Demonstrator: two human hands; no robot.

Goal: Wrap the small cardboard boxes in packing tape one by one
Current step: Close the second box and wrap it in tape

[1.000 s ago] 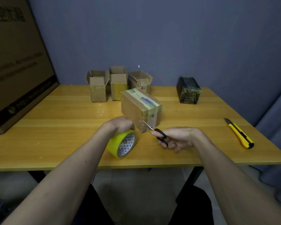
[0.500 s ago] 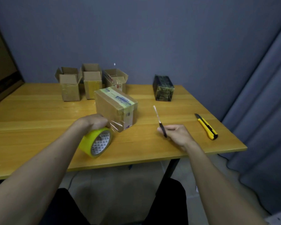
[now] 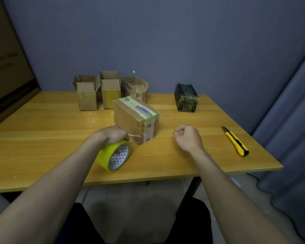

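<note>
Two bare forearms reach in from the bottom edge over a wooden table. On the left side, the left hand curls over the top of a yellow roll of packing tape, gripping it; the roll stands on its edge near the table's front, its patterned core facing right and toward the viewer. A clear strip of tape stretches from the roll up to the near corner of a closed cardboard box, which sits just beyond the left hand, angled, with a pale printed band of tape running along its top. The right hand hovers to the right of this box, apart from it, fingers curled into a loose fist; nothing can be seen in it.

Farther back, near the blue-grey wall, three small open boxes stand in a row with their flaps up. To their right, well apart, stands a dark wrapped box. A yellow and black utility knife lies near the table's right edge, beyond the right hand. A large flat carton leans at the far left. A grey curtain hangs at the right.
</note>
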